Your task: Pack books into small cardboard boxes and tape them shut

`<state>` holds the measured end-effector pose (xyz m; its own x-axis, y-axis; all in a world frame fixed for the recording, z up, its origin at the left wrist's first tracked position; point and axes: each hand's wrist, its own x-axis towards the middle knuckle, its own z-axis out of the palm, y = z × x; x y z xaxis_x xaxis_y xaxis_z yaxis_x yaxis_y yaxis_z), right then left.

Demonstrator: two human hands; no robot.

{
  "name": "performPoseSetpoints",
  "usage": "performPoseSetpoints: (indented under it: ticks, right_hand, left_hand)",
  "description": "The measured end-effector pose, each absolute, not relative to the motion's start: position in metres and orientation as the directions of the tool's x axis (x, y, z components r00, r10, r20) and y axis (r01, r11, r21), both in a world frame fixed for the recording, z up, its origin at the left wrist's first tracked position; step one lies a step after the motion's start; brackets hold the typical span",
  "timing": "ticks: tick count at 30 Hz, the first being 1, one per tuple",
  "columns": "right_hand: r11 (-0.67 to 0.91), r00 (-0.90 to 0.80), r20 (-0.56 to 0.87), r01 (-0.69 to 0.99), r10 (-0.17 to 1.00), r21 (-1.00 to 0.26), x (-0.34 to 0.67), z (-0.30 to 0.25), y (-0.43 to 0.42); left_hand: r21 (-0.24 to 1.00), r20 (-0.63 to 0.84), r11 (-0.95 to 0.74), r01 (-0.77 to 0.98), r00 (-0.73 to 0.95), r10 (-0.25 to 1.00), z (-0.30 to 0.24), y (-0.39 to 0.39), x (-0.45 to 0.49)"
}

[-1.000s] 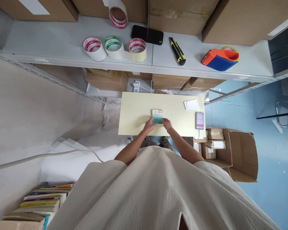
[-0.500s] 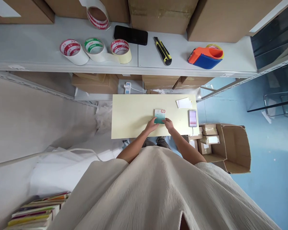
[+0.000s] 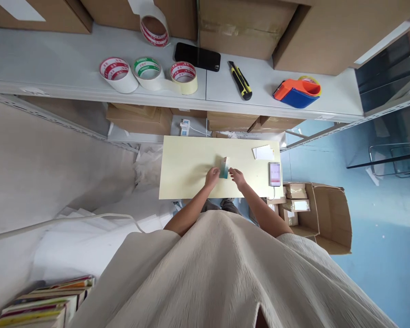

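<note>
A small white-and-teal item [image 3: 224,167], a thin book or a box, is tilted up on the pale yellow table [image 3: 187,159] with a narrow side towards me. My left hand [image 3: 212,176] is closed, its fingers pinching the left edge of the item. Just right of it, my right hand [image 3: 237,176] has its fingers apart, the tips close to the item's right side; whether they touch is too small to tell. Further right lie a tablet or phone [image 3: 274,174] with a lit screen and some white cards [image 3: 263,152].
Above the table, a grey shelf [image 3: 222,98] bears tape rolls [image 3: 148,73], a black phone [image 3: 197,56], a yellow-black utility knife [image 3: 240,81], an orange-blue tape dispenser [image 3: 298,92] and cartons [image 3: 246,27]. An open cardboard box [image 3: 333,218] with parcels stands right. Books [image 3: 44,305] are stacked lower left.
The white-and-teal item has turned from lying face up to standing narrow side up. My right hand has come off its lower right corner and its fingers have spread. The view has shifted slightly.
</note>
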<state>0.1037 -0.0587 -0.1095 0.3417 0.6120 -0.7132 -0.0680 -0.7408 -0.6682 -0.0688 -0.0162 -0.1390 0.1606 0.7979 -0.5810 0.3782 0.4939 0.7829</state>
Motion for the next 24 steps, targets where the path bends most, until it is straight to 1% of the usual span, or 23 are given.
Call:
performPoseSetpoints:
  ticks: [3,6,10,13,15,18,20,22,24]
  right_hand:
    - [-0.727,0.245,-0.720,-0.081,0.649,-0.682,0.092,-0.106,-0.053]
    - [-0.735,0.217,-0.735,-0.098,0.642,-0.671,0.080,-0.107,-0.050]
    - [-0.757,0.246,-0.743,-0.052,0.623,-0.651,0.069,-0.114,-0.050]
    - [-0.741,0.250,-0.714,0.021,0.654,-0.671,0.066,-0.119,-0.053]
    - [-0.726,0.250,-0.691,0.081,0.679,-0.683,0.064,-0.122,-0.055]
    - [-0.695,0.227,-0.657,0.208,0.719,-0.688,0.058,-0.126,-0.057]
    - [-0.641,0.177,-0.624,0.350,0.761,-0.683,0.053,-0.127,-0.058]
    - [-0.536,0.097,-0.587,0.544,0.804,-0.645,0.047,-0.129,-0.060]
    - [-0.406,0.009,-0.581,0.724,0.814,-0.558,0.042,-0.130,-0.063]
  left_hand:
    - [0.775,-0.608,0.554,0.304,0.117,0.785,-0.136,-0.009,-0.083]
    - [0.773,-0.605,0.560,0.297,0.084,0.791,-0.137,-0.005,-0.097]
    - [0.747,-0.599,0.547,0.376,0.026,0.800,-0.142,-0.005,-0.115]
    - [0.736,-0.571,0.508,0.447,0.007,0.821,-0.145,-0.009,-0.127]
    - [0.747,-0.538,0.459,0.481,0.031,0.842,-0.144,-0.012,-0.134]
    - [0.767,-0.458,0.326,0.553,0.114,0.882,-0.142,-0.016,-0.142]
    - [0.769,-0.403,0.203,0.606,0.213,0.890,-0.140,-0.020,-0.147]
    - [0.761,-0.379,0.080,0.644,0.341,0.861,-0.139,-0.026,-0.153]
    - [0.745,-0.369,-0.025,0.667,0.443,0.817,-0.139,-0.032,-0.160]
